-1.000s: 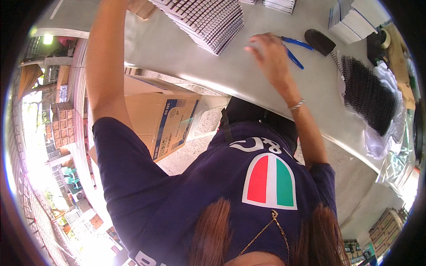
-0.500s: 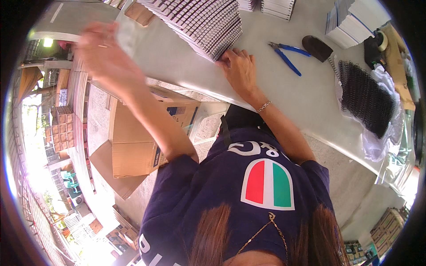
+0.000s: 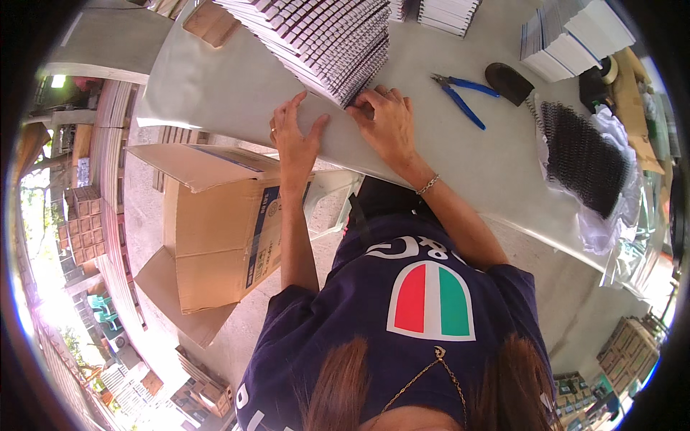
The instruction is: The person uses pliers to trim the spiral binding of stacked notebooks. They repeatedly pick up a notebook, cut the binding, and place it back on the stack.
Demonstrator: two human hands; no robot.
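Observation:
A tall stack of spiral-bound notebooks (image 3: pixel 316 47) rises at the table's near side, dark coils along its right-hand face. At the stack's lowest near corner, my right hand (image 3: pixel 388 126) is closed, thumb and forefinger pinched together against the coil edge. What exactly sits between those fingertips is too small to make out. My left hand (image 3: pixel 296 144) is empty, its fingers and thumb apart, just left of the same corner and over the table's front edge. Blue-handled cutting pliers (image 3: pixel 463 100) lie to the right of my right hand, jaws spread.
Right of the pliers are a dark rounded block (image 3: pixel 509 83) and black plastic coils (image 3: pixel 586 158) on clear wrapping. More notebooks (image 3: pixel 449 14) and stacked pages (image 3: pixel 575 43) stand farther back. A wooden block (image 3: pixel 210 23) is at left. An open cardboard box (image 3: pixel 215 244) stands below the table edge.
My left hand has swung down and right from the far left, toward the stack's near corner. The right hand stays at that corner. The cardboard box shows more fully now.

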